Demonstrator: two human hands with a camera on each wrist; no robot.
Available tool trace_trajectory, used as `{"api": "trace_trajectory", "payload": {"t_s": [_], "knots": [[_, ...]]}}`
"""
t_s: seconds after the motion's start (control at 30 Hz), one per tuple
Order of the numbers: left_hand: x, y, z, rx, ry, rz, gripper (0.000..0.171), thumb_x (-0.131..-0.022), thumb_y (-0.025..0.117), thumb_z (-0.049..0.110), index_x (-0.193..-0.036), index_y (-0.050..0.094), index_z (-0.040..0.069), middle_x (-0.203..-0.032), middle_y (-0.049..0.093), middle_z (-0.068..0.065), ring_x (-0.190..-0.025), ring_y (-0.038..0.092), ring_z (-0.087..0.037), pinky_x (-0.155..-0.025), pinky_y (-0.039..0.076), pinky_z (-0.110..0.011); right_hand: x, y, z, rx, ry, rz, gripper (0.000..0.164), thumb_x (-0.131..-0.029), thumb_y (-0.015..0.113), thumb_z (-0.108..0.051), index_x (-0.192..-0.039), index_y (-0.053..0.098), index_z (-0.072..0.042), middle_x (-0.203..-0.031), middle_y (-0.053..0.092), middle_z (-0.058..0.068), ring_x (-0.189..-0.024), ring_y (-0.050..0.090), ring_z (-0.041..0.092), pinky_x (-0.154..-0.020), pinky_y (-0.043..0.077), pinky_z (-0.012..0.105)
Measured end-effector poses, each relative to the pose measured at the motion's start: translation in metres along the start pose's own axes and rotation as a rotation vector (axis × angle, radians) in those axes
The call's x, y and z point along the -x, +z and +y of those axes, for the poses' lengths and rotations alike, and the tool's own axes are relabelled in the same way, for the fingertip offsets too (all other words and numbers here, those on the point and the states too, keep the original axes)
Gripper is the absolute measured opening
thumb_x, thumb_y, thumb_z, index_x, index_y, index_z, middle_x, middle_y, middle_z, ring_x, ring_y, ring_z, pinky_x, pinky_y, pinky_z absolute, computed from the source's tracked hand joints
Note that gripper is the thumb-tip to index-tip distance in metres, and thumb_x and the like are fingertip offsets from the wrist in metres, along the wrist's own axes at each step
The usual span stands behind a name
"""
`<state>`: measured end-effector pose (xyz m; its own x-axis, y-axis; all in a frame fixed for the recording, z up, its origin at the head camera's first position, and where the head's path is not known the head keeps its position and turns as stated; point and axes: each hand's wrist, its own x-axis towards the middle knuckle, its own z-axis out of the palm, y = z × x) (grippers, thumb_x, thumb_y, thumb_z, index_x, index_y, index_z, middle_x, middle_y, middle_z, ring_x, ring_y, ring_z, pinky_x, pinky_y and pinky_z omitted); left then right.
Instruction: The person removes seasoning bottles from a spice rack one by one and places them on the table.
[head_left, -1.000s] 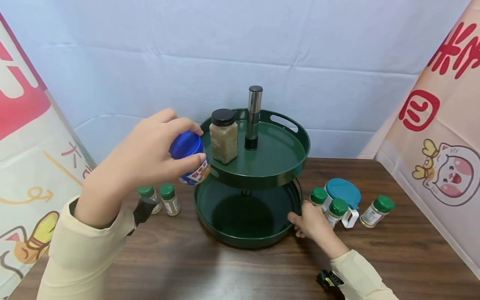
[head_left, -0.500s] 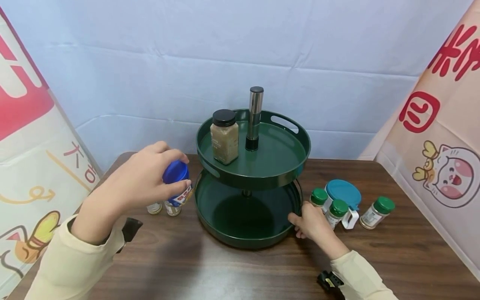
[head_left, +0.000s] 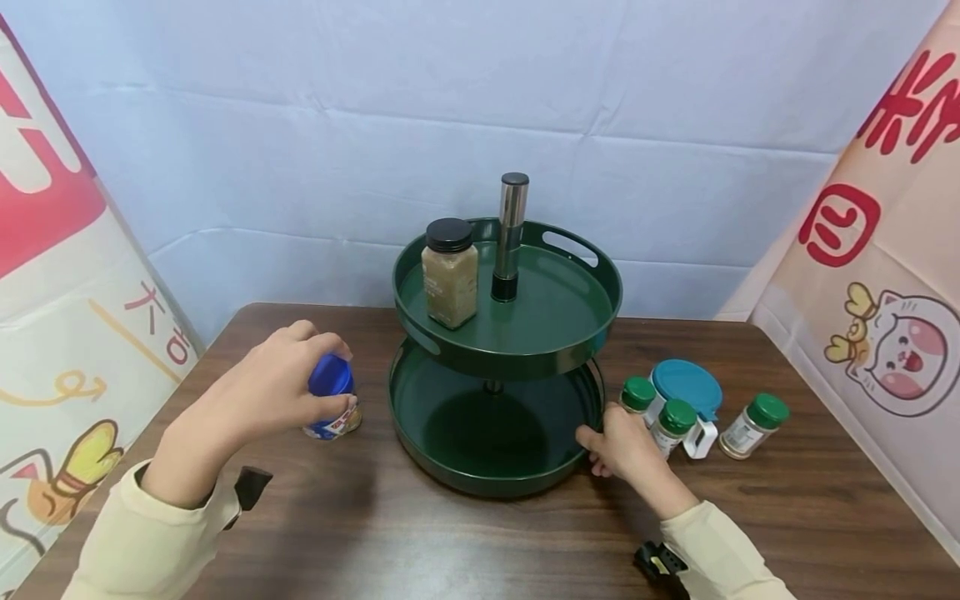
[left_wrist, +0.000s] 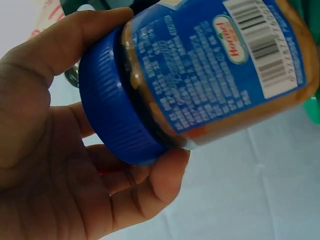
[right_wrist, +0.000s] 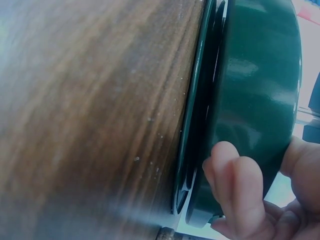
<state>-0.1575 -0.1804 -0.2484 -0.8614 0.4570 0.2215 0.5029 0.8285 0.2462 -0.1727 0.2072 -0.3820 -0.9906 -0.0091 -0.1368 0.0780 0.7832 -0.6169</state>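
Observation:
My left hand (head_left: 262,387) grips a peanut butter jar (head_left: 332,377) by its blue lid, low over the table left of a green two-tier turntable (head_left: 517,362). The left wrist view shows thumb and fingers around the lid (left_wrist: 112,97), and the blue label with a barcode. On the turntable's right side, my right hand (head_left: 626,442) holds the rim of the lower tray (right_wrist: 260,95), thumb over the edge and fingers against the outer wall. A square glass jar (head_left: 450,287) with a black lid and tan contents stands on the upper tray, left of the metal post (head_left: 511,225).
Right of the turntable stand several green-capped spice bottles (head_left: 753,427) and a white container with a blue lid (head_left: 686,387). The brown wooden table (head_left: 465,550) runs to a pale cloth (head_left: 375,150) behind it. Printed banners (head_left: 877,292) flank both sides.
My left hand has moved left and down with the peanut butter jar, away from the upper tray. Two small bottles at left are now hidden behind it. The right hand stays at the lower rim.

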Motion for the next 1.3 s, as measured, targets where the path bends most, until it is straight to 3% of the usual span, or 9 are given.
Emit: {"api": "trace_trajectory", "payload": {"t_s": [0.23, 0.8, 1.0, 1.3], "knots": [[0.005, 0.013, -0.017, 0.042, -0.058, -0.065, 0.038, -0.068, 0.079, 0.025, -0.096, 0.061, 0.007, -0.089, 0.051, -0.009, -0.081, 0.053, -0.027, -0.063, 0.050, -0.042, 0.000, -0.001, -0.001, 0.013, 0.003, 0.002, 0.025, -0.086, 0.057, -0.017, -0.091, 0.048, 0.006, -0.057, 0.056, 0.006, -0.044, 0.056, 0.017, -0.045, 0.047, 0.030], [0.020, 0.036, -0.048, 0.076, -0.180, -0.128, 0.045, -0.065, 0.083, 0.024, -0.097, 0.057, 0.006, -0.091, 0.049, -0.013, -0.086, 0.053, -0.035, -0.063, 0.049, -0.046, 0.001, -0.002, 0.001, 0.004, -0.003, 0.000, 0.025, -0.085, 0.057, -0.016, -0.092, 0.049, 0.006, -0.057, 0.056, 0.006, -0.044, 0.056, 0.017, -0.045, 0.046, 0.030], [0.024, 0.041, -0.071, 0.081, -0.237, -0.194, 0.051, -0.065, 0.083, 0.026, -0.101, 0.056, 0.001, -0.094, 0.050, -0.019, -0.087, 0.053, -0.038, -0.063, 0.049, -0.048, 0.001, -0.003, 0.001, 0.004, -0.007, 0.001, 0.028, -0.086, 0.057, -0.016, -0.095, 0.048, 0.009, -0.057, 0.056, 0.006, -0.044, 0.056, 0.017, -0.044, 0.047, 0.031], [0.028, 0.048, -0.102, 0.024, -0.302, -0.198, 0.058, -0.065, 0.082, 0.026, -0.105, 0.054, -0.006, -0.094, 0.051, -0.025, -0.089, 0.051, -0.044, -0.067, 0.047, -0.054, 0.000, 0.000, 0.001, 0.001, -0.018, 0.009, 0.024, -0.086, 0.057, -0.017, -0.090, 0.049, 0.006, -0.057, 0.056, 0.006, -0.043, 0.056, 0.017, -0.044, 0.047, 0.030]]}}
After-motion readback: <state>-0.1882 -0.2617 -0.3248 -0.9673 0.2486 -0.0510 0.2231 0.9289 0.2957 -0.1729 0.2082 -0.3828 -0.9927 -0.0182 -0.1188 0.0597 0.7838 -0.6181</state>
